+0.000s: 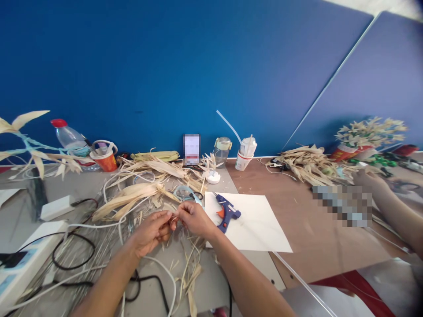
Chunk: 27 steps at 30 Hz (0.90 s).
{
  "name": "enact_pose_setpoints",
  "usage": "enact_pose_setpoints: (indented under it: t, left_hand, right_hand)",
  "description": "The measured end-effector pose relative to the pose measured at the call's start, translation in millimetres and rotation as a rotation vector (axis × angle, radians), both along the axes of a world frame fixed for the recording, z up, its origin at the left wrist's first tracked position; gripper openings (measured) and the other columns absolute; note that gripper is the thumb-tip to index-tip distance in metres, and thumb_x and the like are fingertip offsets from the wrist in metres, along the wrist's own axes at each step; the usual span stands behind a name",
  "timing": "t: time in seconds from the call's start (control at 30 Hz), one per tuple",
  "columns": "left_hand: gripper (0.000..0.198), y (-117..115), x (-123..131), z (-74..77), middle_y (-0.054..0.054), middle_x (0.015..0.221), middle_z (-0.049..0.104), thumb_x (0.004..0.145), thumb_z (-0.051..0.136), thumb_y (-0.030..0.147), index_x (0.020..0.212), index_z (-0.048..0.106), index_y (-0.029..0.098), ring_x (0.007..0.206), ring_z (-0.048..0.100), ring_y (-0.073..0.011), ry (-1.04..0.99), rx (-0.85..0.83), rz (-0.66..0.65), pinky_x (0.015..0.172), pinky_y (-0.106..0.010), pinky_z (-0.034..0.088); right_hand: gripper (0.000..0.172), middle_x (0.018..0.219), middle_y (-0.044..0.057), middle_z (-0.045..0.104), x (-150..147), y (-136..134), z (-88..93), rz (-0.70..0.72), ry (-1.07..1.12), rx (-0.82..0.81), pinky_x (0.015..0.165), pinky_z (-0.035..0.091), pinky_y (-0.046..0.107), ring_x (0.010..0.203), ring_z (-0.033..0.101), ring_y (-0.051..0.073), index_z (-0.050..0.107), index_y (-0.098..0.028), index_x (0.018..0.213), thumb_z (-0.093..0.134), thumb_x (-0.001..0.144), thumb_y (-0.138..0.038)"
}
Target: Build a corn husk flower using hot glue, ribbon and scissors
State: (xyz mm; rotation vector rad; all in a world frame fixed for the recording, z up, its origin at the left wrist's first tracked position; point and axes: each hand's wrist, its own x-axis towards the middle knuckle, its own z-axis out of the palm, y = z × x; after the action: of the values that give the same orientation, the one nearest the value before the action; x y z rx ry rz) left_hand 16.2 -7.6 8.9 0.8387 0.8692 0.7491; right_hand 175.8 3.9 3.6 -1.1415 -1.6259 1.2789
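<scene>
My left hand and my right hand meet at their fingertips over the grey table, both pinched on a small pale piece of dried husk held between them. Loose dried husks and thin strips lie scattered under and behind my hands. A blue glue gun with an orange trigger lies on a white sheet of paper, just right of my right hand.
Black and white cables coil at the left beside a white power strip. Along the blue wall stand a plastic bottle, an orange cup, a jar and a paper cup. Another person's arm reaches in at right near more husks.
</scene>
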Motion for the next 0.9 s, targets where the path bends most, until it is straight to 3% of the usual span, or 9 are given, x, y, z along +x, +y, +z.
enact_pose_setpoints:
  t: [0.1, 0.27, 0.6, 0.9]
  left_hand:
    - [0.033, -0.6, 0.8, -0.8, 0.006, 0.046, 0.045, 0.072, 0.068, 0.040, 0.060, 0.054, 0.013, 0.036, 0.019, -0.0012, 0.042, 0.019, 0.009, 0.039, -0.019, 0.017]
    - [0.037, -1.7, 3.4, -3.2, 0.005, 0.048, 0.048, 0.069, 0.069, 0.044, 0.061, 0.050, 0.014, 0.037, 0.025, -0.0016, 0.140, 0.063, 0.091, 0.039, -0.018, 0.018]
    - [0.036, -1.5, 6.9, -1.8, 0.004, 0.053, 0.051, 0.067, 0.069, 0.046, 0.066, 0.052, 0.014, 0.037, 0.024, -0.0010, 0.145, 0.091, 0.165, 0.038, -0.017, 0.019]
    - [0.032, 2.9, 3.5, -8.0, 0.002, 0.054, 0.054, 0.065, 0.074, 0.036, 0.064, 0.054, 0.012, 0.034, 0.021, 0.0017, -0.024, -0.028, 0.130, 0.035, -0.015, 0.018]
  right_hand:
    - [0.017, 0.050, -0.006, 0.045, -0.3, 0.2, -0.2, -0.020, -0.009, 0.010, 0.048, 0.031, 0.019, 0.048, 0.040, 0.008, 0.049, -0.018, 0.062, 0.051, 0.078, -0.023]
    - [0.017, 0.049, -0.006, 0.045, -1.2, 0.6, -0.5, -0.050, 0.036, -0.008, 0.047, 0.031, 0.019, 0.045, 0.038, 0.008, 0.049, -0.018, 0.062, 0.051, 0.078, -0.025]
    - [0.020, 0.051, -0.006, 0.046, -4.4, 1.5, -9.0, -0.103, 0.016, 0.012, 0.048, 0.031, 0.019, 0.048, 0.040, 0.008, 0.053, -0.017, 0.065, 0.054, 0.079, -0.031]
    - [0.015, 0.060, -0.004, 0.052, -13.8, -3.5, -5.9, -0.188, 0.088, 0.023, 0.058, 0.037, 0.021, 0.058, 0.047, 0.010, 0.051, -0.018, 0.063, 0.054, 0.076, -0.025]
